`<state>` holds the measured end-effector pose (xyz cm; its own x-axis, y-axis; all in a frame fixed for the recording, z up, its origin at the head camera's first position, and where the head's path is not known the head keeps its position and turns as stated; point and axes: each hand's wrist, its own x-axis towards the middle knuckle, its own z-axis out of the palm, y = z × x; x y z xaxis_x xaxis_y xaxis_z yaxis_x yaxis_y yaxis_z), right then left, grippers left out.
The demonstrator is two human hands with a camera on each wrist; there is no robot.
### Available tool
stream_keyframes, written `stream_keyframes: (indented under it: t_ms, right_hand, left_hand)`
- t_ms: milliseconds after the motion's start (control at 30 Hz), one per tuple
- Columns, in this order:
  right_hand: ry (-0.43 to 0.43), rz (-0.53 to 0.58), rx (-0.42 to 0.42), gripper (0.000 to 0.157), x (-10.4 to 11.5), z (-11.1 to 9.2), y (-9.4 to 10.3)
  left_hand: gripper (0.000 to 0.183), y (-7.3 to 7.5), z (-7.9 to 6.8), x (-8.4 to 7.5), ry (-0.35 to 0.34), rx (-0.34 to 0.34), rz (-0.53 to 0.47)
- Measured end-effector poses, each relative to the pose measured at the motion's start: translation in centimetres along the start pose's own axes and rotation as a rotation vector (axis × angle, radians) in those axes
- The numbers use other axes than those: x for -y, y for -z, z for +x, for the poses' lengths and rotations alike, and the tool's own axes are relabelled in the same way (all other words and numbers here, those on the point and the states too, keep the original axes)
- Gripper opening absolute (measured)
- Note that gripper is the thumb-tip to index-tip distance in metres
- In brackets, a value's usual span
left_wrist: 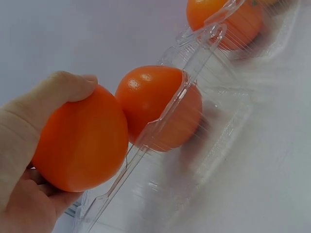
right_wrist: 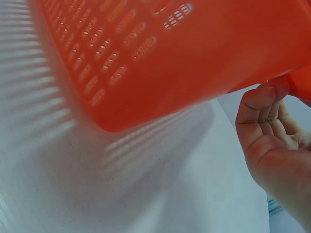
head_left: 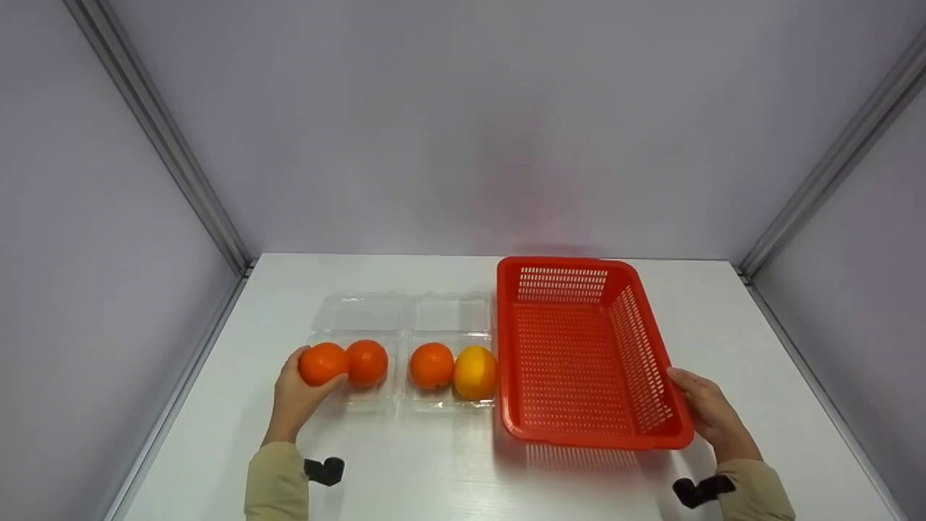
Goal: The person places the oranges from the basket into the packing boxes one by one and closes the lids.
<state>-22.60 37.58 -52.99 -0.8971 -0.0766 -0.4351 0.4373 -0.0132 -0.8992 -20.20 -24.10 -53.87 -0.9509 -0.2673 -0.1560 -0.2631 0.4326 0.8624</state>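
Note:
My left hand [head_left: 298, 394] holds an orange [left_wrist: 85, 141], thumb on one side and fingers curled round the other. That orange touches a second orange [head_left: 367, 362], which sits in the left clear plastic clamshell box [head_left: 369, 402]. Only the edge of the box shows between them in the left wrist view. With curled fingers my right hand [head_left: 709, 409] grips the right rim of a red plastic basket [head_left: 571, 438]. In the right wrist view the fingertips [right_wrist: 260, 97] lie under the rim; part of the thumb is hidden. Nothing lies inside the basket.
Right of the left box stands another clear clamshell box [head_left: 450, 315], lid folded back. In it are an orange [head_left: 432, 365] and a yellow oval fruit [head_left: 474, 373], side by side, close to the basket's left wall. Pale panels surround the white table [head_left: 427, 463].

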Motion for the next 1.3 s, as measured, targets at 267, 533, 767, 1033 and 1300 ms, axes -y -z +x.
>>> stream_keyframes:
  t_ms: [267,533,767,1033,1300]
  right_hand:
    - [-0.001,-0.007,-0.002,0.023,0.0,0.0,0.1]
    - [0.025,-0.036,0.01,0.034,-0.1,0.1,0.3]
    - [0.017,-0.045,-0.003,0.039,0.0,0.1,0.3]
    - [-0.004,-0.028,-0.001,0.041,0.0,0.1,0.2]
    - [-0.005,0.003,0.008,0.026,-0.2,0.2,0.3]
  left_hand:
    - [0.091,-0.2,0.1,0.5,0.01,0.003,-0.008]
    - [0.096,-0.8,0.3,0.8,0.009,-0.011,0.001]
    - [0.091,-1.3,0.4,0.9,-0.024,-0.056,0.029]
    - [0.091,-1.5,0.5,1.1,-0.042,-0.059,0.057]
    - [0.09,-1.6,0.1,1.0,0.003,-0.075,0.05]
